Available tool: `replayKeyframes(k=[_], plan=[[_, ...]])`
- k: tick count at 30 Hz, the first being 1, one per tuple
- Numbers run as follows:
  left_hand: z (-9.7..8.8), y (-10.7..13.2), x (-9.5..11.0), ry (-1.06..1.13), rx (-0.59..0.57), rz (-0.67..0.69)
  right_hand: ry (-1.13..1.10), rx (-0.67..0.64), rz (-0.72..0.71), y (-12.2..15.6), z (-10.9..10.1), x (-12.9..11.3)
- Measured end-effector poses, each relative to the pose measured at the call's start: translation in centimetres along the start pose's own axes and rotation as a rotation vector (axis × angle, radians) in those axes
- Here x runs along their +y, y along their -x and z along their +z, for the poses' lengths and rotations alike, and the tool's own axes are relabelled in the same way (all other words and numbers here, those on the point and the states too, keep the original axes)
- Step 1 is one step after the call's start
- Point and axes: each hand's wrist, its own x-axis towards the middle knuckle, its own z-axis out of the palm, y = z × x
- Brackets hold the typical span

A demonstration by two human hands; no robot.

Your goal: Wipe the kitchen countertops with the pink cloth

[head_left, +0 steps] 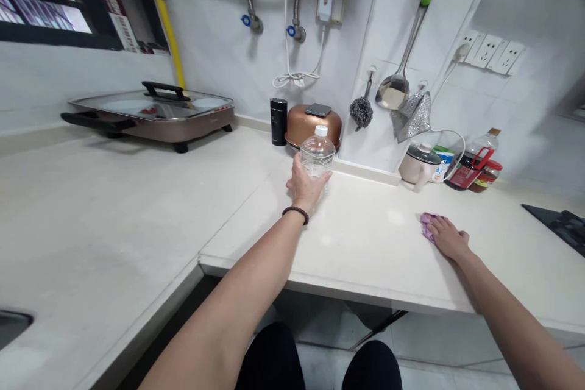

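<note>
My left hand [305,186] is wrapped round the lower part of a clear plastic bottle [317,152] with a white cap, which stands upright on the white countertop [365,237] near the back wall. A dark bead bracelet sits on that wrist. My right hand [448,236] lies palm down on the countertop, fingers pressed onto a small purple cloth [427,222] that shows past the fingertips.
Behind the bottle sit a copper-coloured pot [315,124] and a black canister [278,121]. An electric grill pan with a glass lid [153,111] stands at the back left. A small white cooker [418,163] and sauce bottles [473,167] line the right wall. A stove edge [560,225] is far right.
</note>
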Motion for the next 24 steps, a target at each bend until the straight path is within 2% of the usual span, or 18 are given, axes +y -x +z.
replayKeyframes(k=[4, 8, 11, 16, 19, 21, 24], plan=[[0.0, 0.0, 0.0, -0.008, 0.005, 0.007, -0.001, -0.004, 0.06, -2.7, -1.2, -1.5], [0.0, -0.1, 0.1, -0.004, 0.0, 0.012, -0.029, -0.039, 0.061, -2.3, -1.5, -2.2], [0.1, -0.1, 0.1, 0.013, 0.001, 0.014, -0.029, -0.039, -0.068, 0.2, -1.3, -2.4], [0.0, 0.0, 0.2, 0.037, -0.015, -0.001, -0.067, -0.019, -0.338, 7.3, -1.5, -3.9], [0.0, 0.0, 0.3, 0.051, -0.017, -0.01, -0.105, -0.071, -0.451, 10.7, -2.1, -5.0], [0.1, 0.0, 0.3, 0.058, -0.012, -0.014, -0.114, -0.112, -0.466, 11.6, -2.6, -5.7], [0.2, 0.2, 0.3, 0.064, -0.01, -0.021, -0.124, -0.12, -0.464, 10.4, -2.9, -6.6]])
